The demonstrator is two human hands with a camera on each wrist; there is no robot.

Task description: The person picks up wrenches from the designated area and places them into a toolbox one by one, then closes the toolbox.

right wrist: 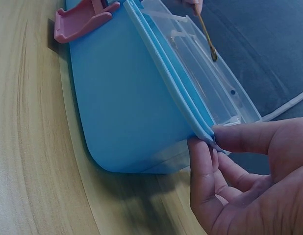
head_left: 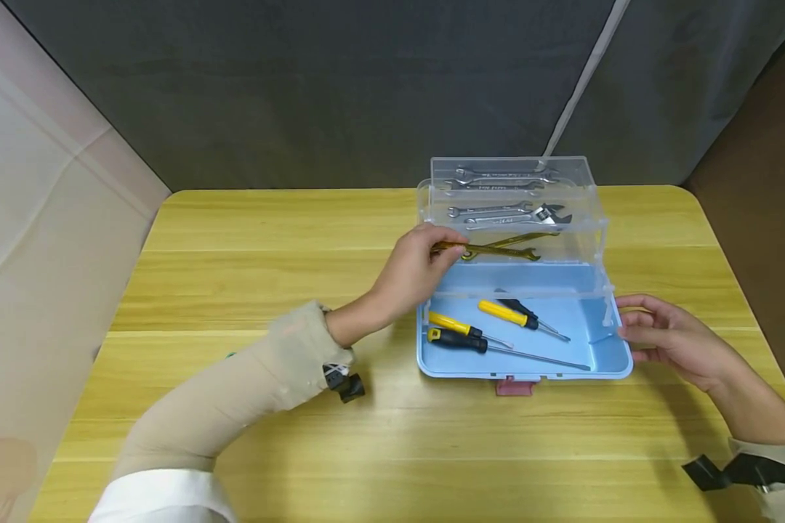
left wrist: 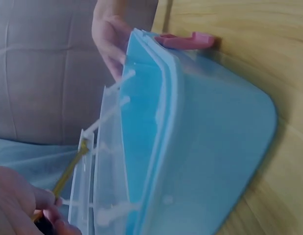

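Note:
A gold-coloured open-end wrench (head_left: 506,252) is pinched by its left end between the thumb and fingers of my left hand (head_left: 408,270). It hangs over the lowest clear tray (head_left: 576,248) of a light blue toolbox (right wrist: 117,93), overlapping a second gold wrench (head_left: 538,235) in the head view. At the box's right side, my right hand (head_left: 683,341) grips the rim, thumb on top and fingers underneath in the right wrist view. Two yellow-handled screwdrivers (head_left: 497,312) and two black-handled ones (head_left: 458,339) lie in the bottom compartment.
Silver wrenches (head_left: 487,211) and an adjustable wrench (head_left: 546,215) sit in the raised clear trays. A pink latch (head_left: 514,387) sticks out from the box front. The wooden table (head_left: 248,269) ends at a dark grey curtain (head_left: 301,94). A brown panel stands at right.

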